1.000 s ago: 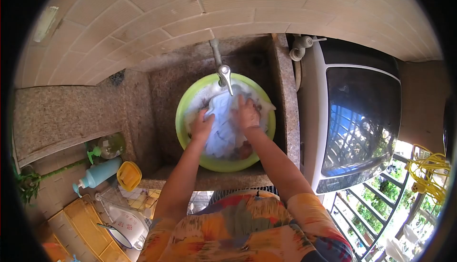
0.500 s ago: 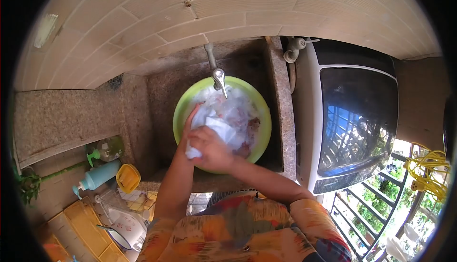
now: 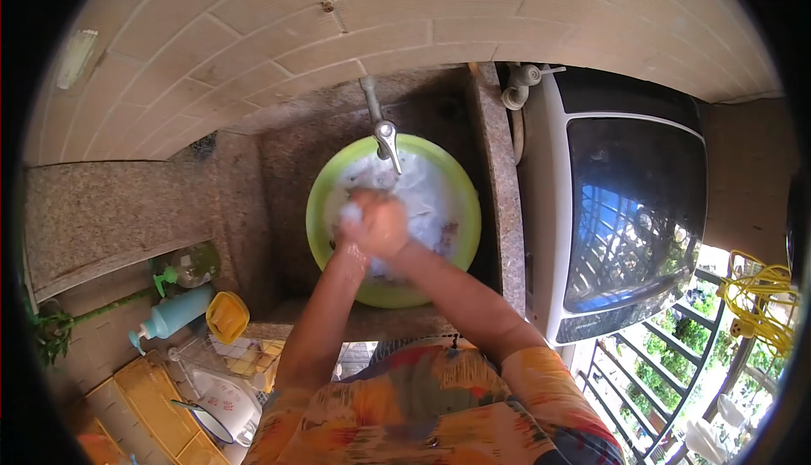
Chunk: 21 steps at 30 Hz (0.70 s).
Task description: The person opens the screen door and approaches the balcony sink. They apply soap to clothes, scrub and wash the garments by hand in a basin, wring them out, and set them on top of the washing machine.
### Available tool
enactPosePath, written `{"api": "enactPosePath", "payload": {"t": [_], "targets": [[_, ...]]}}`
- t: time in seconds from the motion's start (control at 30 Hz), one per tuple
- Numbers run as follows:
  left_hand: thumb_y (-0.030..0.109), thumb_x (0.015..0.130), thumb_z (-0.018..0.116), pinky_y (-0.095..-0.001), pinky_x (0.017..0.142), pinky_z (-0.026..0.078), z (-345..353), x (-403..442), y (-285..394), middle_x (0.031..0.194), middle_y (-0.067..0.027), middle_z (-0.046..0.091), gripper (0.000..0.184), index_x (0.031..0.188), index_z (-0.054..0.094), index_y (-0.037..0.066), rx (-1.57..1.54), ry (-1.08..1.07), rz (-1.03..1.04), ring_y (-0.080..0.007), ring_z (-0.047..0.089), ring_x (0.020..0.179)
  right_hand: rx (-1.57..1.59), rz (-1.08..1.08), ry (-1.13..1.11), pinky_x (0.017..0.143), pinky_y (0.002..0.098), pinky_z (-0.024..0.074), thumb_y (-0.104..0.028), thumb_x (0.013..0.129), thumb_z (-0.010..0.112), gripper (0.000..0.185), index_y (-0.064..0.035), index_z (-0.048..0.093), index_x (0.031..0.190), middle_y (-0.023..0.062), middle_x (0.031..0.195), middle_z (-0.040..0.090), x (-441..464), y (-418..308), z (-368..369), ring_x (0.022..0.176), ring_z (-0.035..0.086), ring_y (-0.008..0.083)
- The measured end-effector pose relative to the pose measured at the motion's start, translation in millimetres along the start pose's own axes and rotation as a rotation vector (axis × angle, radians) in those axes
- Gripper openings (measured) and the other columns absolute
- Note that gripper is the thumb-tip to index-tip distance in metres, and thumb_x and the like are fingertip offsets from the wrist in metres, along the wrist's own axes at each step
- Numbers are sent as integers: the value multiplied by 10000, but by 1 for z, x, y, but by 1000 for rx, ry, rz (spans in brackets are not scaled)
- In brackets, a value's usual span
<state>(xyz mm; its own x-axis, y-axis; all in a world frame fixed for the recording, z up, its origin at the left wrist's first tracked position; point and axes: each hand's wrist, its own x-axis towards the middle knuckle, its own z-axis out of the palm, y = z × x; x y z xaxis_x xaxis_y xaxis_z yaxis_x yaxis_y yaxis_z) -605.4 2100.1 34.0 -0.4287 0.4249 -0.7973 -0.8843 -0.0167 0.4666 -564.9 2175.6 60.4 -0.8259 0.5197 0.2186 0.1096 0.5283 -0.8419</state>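
Observation:
My left hand [image 3: 350, 233] and my right hand [image 3: 384, 222] are pressed together, closed, over the left part of a lime-green basin [image 3: 318, 245]. A small bit of white cloth [image 3: 351, 212] shows between them; the rest of it is hidden by the fingers, which are smeared by motion. Below and to the right, wet white fabric [image 3: 422, 203] lies in foamy water. Some darker reddish-brown pieces show at the basin's right side. Just beyond my hands, a metal faucet [image 3: 386, 140] hangs over the basin's far rim.
The basin stands inside a stone sink [image 3: 511, 237]. To the right is a washing machine [image 3: 634, 212] with a dark lid. On the left are a blue pump bottle [image 3: 180, 311], a yellow container [image 3: 227, 317] and a white mug [image 3: 226, 410]. Yellow cord [image 3: 760, 292] hangs at far right.
Both hands have moved up and closer together. The cloth that spread out below them is now mostly covered by my fingers. White fabric shows more widely in the basin.

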Motion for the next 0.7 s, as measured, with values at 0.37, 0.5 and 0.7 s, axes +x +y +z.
{"api": "enactPosePath", "payload": {"t": [0.37,0.5,0.7], "targets": [[68,869,573,-300,806,471,-40,15,-3,1203,-93,533,480,1329,476,167,407,35,333,-159,543,982,-587,272,-62,933,451,387,-231,827,583,243,-82,552,1015,146,1060,529,-26,102,3,1039,483,354],[29,819,585,-279,847,443,-55,36,-7,1177,-58,544,543,1333,478,166,632,108,273,-145,527,992,-236,603,-557,809,445,475,-182,813,570,169,-39,588,901,176,1005,593,-6,111,-25,895,583,364],[219,889,576,-363,923,450,-28,7,26,1170,-95,553,401,1270,515,109,-100,64,32,-208,542,1074,198,-194,-197,849,429,464,-148,613,681,315,-26,620,897,165,973,615,-16,33,5,916,588,354]]}}
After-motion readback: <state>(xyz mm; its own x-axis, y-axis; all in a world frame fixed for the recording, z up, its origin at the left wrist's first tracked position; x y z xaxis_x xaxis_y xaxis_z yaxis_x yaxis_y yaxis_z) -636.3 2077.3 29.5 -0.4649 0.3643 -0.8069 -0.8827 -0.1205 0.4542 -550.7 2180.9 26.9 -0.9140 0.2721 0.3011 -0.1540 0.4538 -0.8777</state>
